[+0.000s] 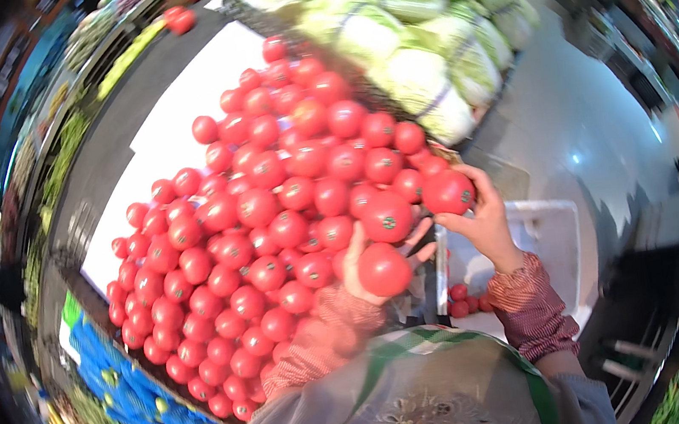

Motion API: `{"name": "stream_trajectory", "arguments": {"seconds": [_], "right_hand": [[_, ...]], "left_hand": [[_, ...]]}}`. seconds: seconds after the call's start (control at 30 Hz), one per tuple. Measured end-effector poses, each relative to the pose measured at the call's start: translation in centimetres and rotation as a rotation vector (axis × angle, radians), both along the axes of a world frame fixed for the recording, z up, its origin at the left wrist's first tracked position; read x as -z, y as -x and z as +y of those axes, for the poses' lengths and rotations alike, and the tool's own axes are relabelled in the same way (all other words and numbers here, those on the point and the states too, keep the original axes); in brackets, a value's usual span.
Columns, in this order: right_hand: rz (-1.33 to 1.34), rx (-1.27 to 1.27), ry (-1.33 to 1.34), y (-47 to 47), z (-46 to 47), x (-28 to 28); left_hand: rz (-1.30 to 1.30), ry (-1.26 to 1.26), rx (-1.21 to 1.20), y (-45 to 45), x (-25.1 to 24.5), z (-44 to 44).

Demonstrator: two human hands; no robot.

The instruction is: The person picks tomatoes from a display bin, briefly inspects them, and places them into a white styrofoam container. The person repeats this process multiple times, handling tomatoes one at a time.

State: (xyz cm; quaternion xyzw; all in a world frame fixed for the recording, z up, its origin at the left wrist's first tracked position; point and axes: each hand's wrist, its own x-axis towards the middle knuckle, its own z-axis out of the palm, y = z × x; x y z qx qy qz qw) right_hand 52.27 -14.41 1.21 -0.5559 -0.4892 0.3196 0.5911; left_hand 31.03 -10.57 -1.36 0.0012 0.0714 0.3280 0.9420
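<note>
Two large red tomatoes lie in my left hand [363, 267], one tomato [384, 270] on the palm and another tomato [386, 216] against the fingers, its green stem end showing. To the right, my right hand [485, 218] grips a third tomato [447, 192] between thumb and fingers. Both hands are over the near right edge of a broad heap of red tomatoes [257, 207]. Below my right hand stands a white plastic crate [566, 246], with several tomatoes [468, 300] at its bottom.
Napa cabbages [419, 85], bound with purple bands, are stacked beyond the heap's right side. A white sheet [184, 104] lies along its far left side. Blue netting [138, 393] with green produce borders it at lower left. Shiny floor [571, 117] shows at right.
</note>
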Motion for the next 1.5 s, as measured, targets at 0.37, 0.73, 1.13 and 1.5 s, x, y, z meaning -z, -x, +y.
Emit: {"name": "stream_trajectory", "arguments": {"seconds": [0.37,0.73,1.13,1.5], "right_hand": [[-0.334,-0.434,0.085,8.7,7.3,-1.8],[-0.562,-0.428,0.210,14.1,9.9,-4.9],[-0.569,-0.229,-0.266,15.4,10.4,-4.2],[-0.049,-0.349,-0.059,16.9,7.8,-3.6]], "left_hand": [[-0.015,0.090,-0.271,8.9,0.2,4.1],[0.070,0.108,-0.380,12.4,1.8,7.5],[-0.046,0.067,-0.421,12.1,-0.8,8.1],[0.043,0.106,-0.477,10.2,-0.5,10.5]]}}
